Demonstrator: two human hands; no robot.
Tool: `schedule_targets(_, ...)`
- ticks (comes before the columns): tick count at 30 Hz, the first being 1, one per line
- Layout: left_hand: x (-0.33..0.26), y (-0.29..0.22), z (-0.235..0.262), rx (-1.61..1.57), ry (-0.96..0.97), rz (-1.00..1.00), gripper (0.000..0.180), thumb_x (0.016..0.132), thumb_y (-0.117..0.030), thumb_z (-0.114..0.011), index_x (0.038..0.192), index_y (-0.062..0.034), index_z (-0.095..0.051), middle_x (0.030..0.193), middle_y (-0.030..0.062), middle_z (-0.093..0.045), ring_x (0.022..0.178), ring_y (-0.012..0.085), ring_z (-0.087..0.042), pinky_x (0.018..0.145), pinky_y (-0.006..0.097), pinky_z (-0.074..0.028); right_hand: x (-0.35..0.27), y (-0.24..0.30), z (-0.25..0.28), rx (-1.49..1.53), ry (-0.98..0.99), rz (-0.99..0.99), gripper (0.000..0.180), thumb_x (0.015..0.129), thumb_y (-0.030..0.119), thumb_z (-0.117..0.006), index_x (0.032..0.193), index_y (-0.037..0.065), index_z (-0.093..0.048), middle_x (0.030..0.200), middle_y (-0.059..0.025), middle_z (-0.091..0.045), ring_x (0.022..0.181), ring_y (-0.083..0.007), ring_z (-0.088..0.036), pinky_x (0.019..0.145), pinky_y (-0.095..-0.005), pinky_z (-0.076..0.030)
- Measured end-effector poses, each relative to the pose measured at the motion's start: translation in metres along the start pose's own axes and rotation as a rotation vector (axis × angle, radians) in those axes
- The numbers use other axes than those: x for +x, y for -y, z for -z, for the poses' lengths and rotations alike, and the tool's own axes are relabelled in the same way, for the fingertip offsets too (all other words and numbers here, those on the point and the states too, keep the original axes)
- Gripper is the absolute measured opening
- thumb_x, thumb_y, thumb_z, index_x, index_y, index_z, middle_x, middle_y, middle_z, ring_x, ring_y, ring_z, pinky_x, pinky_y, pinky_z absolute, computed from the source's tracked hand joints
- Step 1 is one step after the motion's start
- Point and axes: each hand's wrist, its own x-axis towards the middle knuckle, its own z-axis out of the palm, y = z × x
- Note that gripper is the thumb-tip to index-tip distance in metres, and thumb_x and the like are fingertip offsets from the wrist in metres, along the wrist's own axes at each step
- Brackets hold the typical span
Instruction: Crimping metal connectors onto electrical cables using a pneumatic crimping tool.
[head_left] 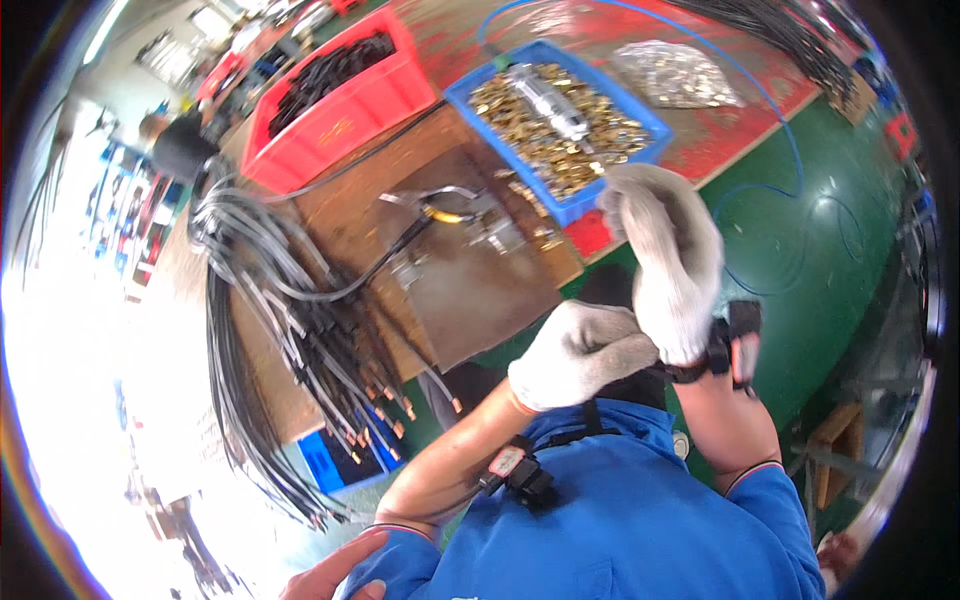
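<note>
White knit work gloves cover both my hands. With thumb and fingers pinched, my left hand (585, 350) grips the cuff of the right glove (672, 335) at the wrist. My right hand (668, 235) is raised at the right front corner of the table, its fingers loosely bent and nothing visible in them. Just beyond it stands a blue tray (655, 150) full of small brass-coloured terminals (500, 110), with a silver cylindrical tool (548, 100) lying on top. Pliers (435, 205) with yellow on the handles lie on a dark metal plate (470, 300).
A red bin (345, 130) of black parts stands at the back left. Bundled grey and black cables (285, 310) hang over the left edge above a blue bin (345, 460). A clear bag (675, 75) sits behind the tray. Another person's hand (335, 570) touches my left sleeve.
</note>
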Motion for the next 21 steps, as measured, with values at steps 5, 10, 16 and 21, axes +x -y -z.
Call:
schedule_targets(5,-0.028,0.024,0.009,-0.028,-0.534,-0.123,0.036,0.114,-0.032,-0.060,0.130,-0.0004,-0.068,0.111,0.0096,-0.076,0.093,0.0172,-0.073,0.083,0.033,-0.058,-0.006,0.045,-0.011,-0.452,0.615,0.585,0.038,0.080,0.007,-0.079,0.116,0.001,-0.071,0.114,-0.0159,-0.070,0.104,-0.0334,-0.067,0.090,-0.0446,-0.054)
schedule_targets(10,-0.031,0.044,0.025,-0.712,-0.585,-0.255,0.044,0.114,-0.043,-0.058,0.132,-0.0031,-0.066,0.116,0.0120,-0.074,0.100,0.0208,-0.073,0.083,0.039,-0.063,-0.068,0.046,-0.043,-0.529,1.263,0.504,0.070,0.087,0.074,-0.077,0.125,0.015,-0.076,0.072,0.0012,-0.068,0.059,-0.0185,-0.066,0.054,-0.0345,-0.049)
schedule_targets(16,-0.029,0.051,0.033,-0.767,-0.641,-0.280,0.045,0.113,-0.046,-0.057,0.129,-0.0040,-0.067,0.113,0.0127,-0.075,0.096,0.0264,-0.074,0.082,0.042,-0.061,-0.110,0.028,-0.034,-0.679,1.478,0.184,0.073,0.094,0.061,-0.078,0.147,0.013,-0.065,0.083,-0.0028,-0.077,0.071,-0.0212,-0.077,0.058,-0.0361,-0.058)
schedule_targets(21,-0.037,0.035,0.046,-0.665,-0.565,-0.213,0.040,0.115,-0.040,-0.057,0.124,-0.0036,-0.068,0.109,0.0113,-0.076,0.089,0.0225,-0.074,0.077,0.037,-0.060,-0.105,0.023,-0.042,-0.535,1.411,-0.077,0.072,0.087,0.023,-0.083,0.153,0.010,-0.058,0.094,-0.0099,-0.080,0.079,-0.0311,-0.079,0.068,-0.0411,-0.064)
